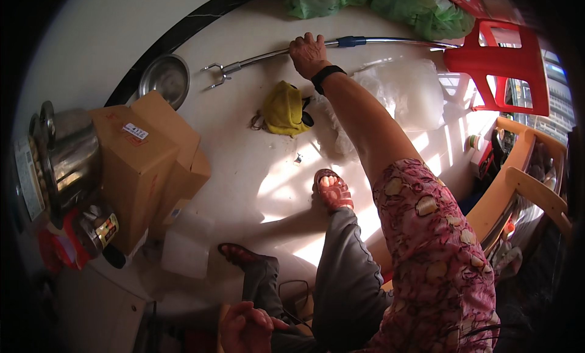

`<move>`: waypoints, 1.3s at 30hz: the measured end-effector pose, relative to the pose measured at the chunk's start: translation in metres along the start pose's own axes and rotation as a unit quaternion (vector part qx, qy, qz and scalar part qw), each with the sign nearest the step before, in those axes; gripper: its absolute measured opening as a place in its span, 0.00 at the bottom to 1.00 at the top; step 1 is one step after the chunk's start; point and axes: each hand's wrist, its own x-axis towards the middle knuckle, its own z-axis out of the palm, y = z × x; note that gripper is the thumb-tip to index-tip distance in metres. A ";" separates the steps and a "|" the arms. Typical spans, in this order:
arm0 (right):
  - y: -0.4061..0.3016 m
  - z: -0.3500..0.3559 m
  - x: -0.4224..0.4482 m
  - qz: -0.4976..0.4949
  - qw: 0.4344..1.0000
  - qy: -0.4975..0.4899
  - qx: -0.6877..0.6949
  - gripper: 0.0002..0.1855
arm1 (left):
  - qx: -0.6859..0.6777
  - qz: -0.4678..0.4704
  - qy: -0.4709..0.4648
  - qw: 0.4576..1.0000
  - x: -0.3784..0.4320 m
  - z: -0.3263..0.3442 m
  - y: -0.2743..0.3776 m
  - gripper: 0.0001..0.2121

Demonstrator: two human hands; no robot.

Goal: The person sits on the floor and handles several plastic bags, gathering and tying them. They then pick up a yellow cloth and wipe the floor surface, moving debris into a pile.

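Note:
My right hand (pixel 308 53), with a black band at the wrist, is stretched far forward and closed around a metal telescopic pole (pixel 265 58). The pole has a blue collar and a two-pronged fork end at the left; its other end reaches the red plastic stool. Below the pole lies a yellow cloth item (pixel 283 109) with black parts on the floor. My left hand (pixel 247 328) is near the bottom edge above my leg, away from the pole, with its fingers partly curled; whether it holds anything cannot be told.
Cardboard boxes (pixel 137 156), a steel pot (pixel 75 156) and a metal basin (pixel 164 81) stand at left. Green plastic bags (pixel 416 12) lie at the top. A red plastic stool (pixel 498 65) and a wooden chair (pixel 498 193) are at right, clear plastic bags (pixel 402 94) nearer the middle.

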 end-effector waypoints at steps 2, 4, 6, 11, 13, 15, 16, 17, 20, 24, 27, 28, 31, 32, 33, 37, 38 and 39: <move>-0.007 -0.005 0.009 0.035 0.999 -0.021 0.021 0.11 | -0.002 0.002 0.006 1.000 0.000 -0.001 0.000 0.15; -0.010 -0.037 0.023 0.063 0.992 -0.086 0.071 0.11 | -0.006 0.005 0.011 1.000 -0.001 -0.003 0.000 0.16; -0.008 -0.028 0.029 0.111 0.981 -0.103 0.118 0.12 | -0.006 0.002 0.010 1.000 -0.001 -0.004 0.001 0.16; -0.012 -0.038 0.030 0.146 0.961 -0.141 0.189 0.15 | -0.002 0.004 0.015 1.000 -0.001 -0.005 0.004 0.16; -0.020 -0.039 0.026 0.156 0.960 -0.092 0.212 0.16 | 0.000 0.006 0.019 1.000 -0.002 -0.005 0.005 0.16; -0.026 -0.046 0.018 0.157 0.961 -0.078 0.213 0.20 | 0.001 0.009 0.021 1.000 -0.006 -0.005 0.005 0.16; -0.034 -0.049 0.013 0.146 0.966 -0.080 0.199 0.18 | 0.000 0.012 0.022 1.000 -0.008 -0.005 0.004 0.16; -0.037 -0.048 0.009 0.108 0.967 -0.123 0.196 0.20 | 0.000 0.013 0.021 1.000 -0.009 -0.005 0.004 0.16; -0.048 -0.028 -0.001 0.077 0.977 -0.118 0.162 0.25 | 0.003 0.006 0.017 1.000 -0.009 -0.007 0.003 0.16; -0.060 -0.019 0.002 0.170 0.946 -0.111 0.254 0.32 | 0.007 0.010 0.017 1.000 -0.011 -0.010 0.003 0.16; -0.075 -0.032 -0.005 0.101 0.943 -0.183 0.258 0.29 | 0.002 0.011 0.008 1.000 -0.013 -0.008 0.006 0.16; -0.080 -0.042 -0.010 0.063 0.937 -0.218 0.266 0.28 | 0.002 0.014 0.003 1.000 -0.013 -0.007 0.006 0.16; -0.081 -0.067 -0.040 -0.172 0.934 -0.255 0.182 0.23 | 0.006 0.014 0.002 1.000 -0.021 -0.014 0.006 0.16; -0.081 -0.072 -0.049 -0.181 0.938 -0.232 0.183 0.22 | 0.009 0.011 0.001 1.000 -0.022 -0.017 0.006 0.16; -0.081 -0.077 -0.059 -0.191 0.941 -0.209 0.185 0.21 | 0.005 0.013 -0.002 1.000 -0.022 -0.019 0.007 0.16; -0.068 -0.083 -0.095 -0.077 0.952 -0.094 0.280 0.26 | -0.011 0.006 -0.010 1.000 -0.023 -0.021 0.008 0.16; -0.064 -0.083 -0.102 -0.031 0.947 -0.082 0.308 0.28 | -0.013 0.001 -0.010 1.000 -0.024 -0.020 0.009 0.16; -0.061 -0.072 -0.109 0.010 0.936 -0.107 0.335 0.38 | -0.019 -0.012 -0.020 1.000 -0.026 -0.020 0.008 0.16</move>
